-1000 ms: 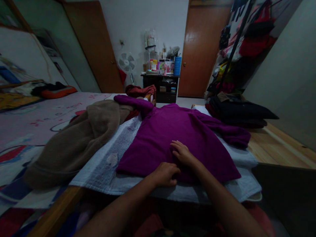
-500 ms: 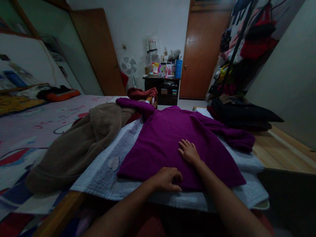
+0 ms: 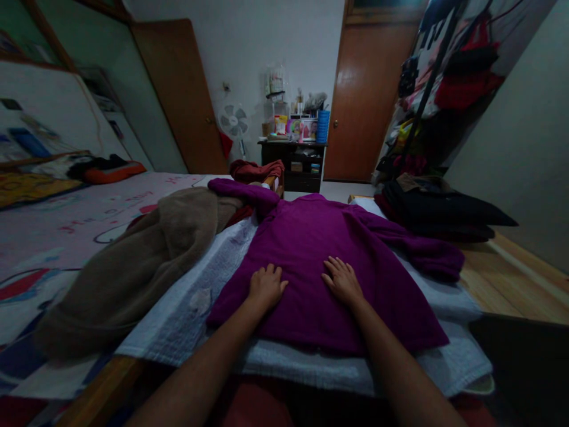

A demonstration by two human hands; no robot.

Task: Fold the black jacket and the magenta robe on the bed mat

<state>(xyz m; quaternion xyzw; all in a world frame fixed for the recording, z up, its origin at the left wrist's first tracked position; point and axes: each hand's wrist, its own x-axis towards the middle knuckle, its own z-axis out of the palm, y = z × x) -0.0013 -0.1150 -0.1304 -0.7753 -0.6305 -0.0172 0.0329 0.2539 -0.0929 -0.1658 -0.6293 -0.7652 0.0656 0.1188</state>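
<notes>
A purple long-sleeved top [image 3: 311, 237] lies spread over a pale blue quilted cloth [image 3: 302, 359], its collar at the far end. One sleeve stretches out to the far left, the other to the right. On the left half of the top rests my left hand [image 3: 265, 287], fingers slightly bent and apart. My right hand [image 3: 343, 279] lies flat on the middle of the fabric with its fingers spread. Neither hand grips the cloth.
To the left a brown fleecy garment [image 3: 164, 243] lies on a bed with a patterned sheet [image 3: 111, 207]. Dark folded clothes [image 3: 444, 204] are stacked at the right on a wooden surface [image 3: 507, 279]. A fan [image 3: 233, 121] and a dark cabinet [image 3: 293, 166] stand at the back.
My left hand has moved left and forward, from the top's near hem onto its left half, and its fingers have straightened. My right hand stays in about the same place.
</notes>
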